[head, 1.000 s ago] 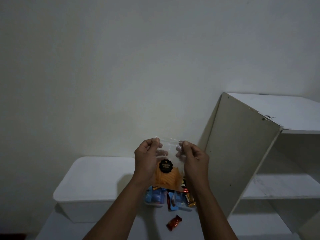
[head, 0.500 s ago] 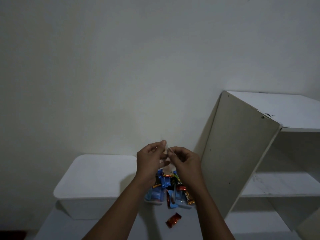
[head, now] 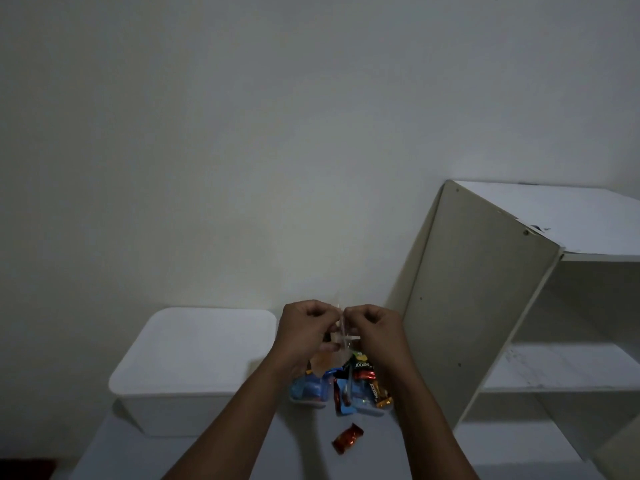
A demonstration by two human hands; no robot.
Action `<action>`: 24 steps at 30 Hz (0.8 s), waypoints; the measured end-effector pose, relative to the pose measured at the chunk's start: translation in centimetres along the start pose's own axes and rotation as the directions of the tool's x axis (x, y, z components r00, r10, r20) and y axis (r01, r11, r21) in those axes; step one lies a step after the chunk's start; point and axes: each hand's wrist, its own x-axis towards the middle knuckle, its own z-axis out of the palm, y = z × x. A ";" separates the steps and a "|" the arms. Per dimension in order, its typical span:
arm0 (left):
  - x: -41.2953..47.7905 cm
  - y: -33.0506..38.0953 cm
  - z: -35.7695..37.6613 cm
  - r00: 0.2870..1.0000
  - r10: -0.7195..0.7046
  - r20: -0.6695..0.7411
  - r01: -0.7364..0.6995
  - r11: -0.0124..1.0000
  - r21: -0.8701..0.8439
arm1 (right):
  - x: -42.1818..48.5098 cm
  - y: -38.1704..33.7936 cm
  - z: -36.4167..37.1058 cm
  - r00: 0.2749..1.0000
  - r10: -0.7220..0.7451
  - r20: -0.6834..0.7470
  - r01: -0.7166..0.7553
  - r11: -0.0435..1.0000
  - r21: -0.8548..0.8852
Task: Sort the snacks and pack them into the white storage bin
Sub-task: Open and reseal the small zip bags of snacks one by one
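Got both hands up in front of me, left hand (head: 304,332) and right hand (head: 377,332) knuckle to knuckle, each pinching the top of the clear snack bag (head: 343,337), which hangs edge-on between them. Right below on the worktop (head: 114,455) is the snack pile (head: 349,386), blue, black and gold wrappers, plus one orange candy (head: 347,435) lying apart, nearer me. The white storage bin (head: 173,414) sits just left of the pile with its lid on, so I can't see inside, and a white shelf unit (head: 485,289) is on the right.
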 end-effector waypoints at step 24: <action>0.0 0.0 -0.4 0.995 -0.042 0.088 0.031 0.992 0.124 | -0.2 -0.2 -0.5 1.000 -0.025 0.006 0.025 0.996 -0.080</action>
